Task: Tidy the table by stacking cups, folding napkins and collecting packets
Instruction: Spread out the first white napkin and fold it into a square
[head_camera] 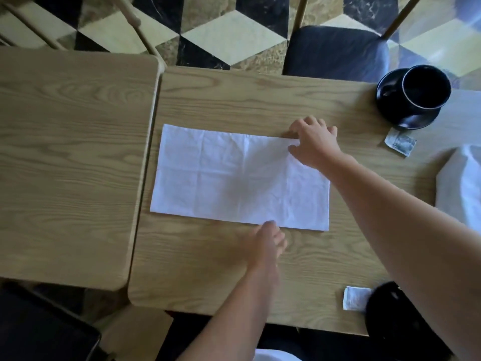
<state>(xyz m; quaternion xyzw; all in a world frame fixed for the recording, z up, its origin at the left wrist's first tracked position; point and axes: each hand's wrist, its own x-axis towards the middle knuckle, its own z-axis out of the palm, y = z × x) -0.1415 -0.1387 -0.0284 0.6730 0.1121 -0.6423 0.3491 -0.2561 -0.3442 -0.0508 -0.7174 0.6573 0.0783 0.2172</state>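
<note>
A white napkin [234, 178] lies flat as a long rectangle in the middle of the wooden table [260, 269]. My right hand [316, 142] pinches its far right corner, fingers curled over the edge. My left hand [266, 241] sits at the napkin's near edge with its fingertips touching the paper; its grip is blurred. A black cup [426, 89] stands on a black saucer [387, 97] at the far right. One small packet [400, 143] lies just in front of the saucer, and another packet [354, 298] lies at the near right.
A second white napkin [463, 183] lies at the right edge. A dark round object [385, 306] sits at the near right, partly under my right arm. A second wooden table [73, 165] adjoins on the left. Chairs [338, 50] stand beyond on a patterned floor.
</note>
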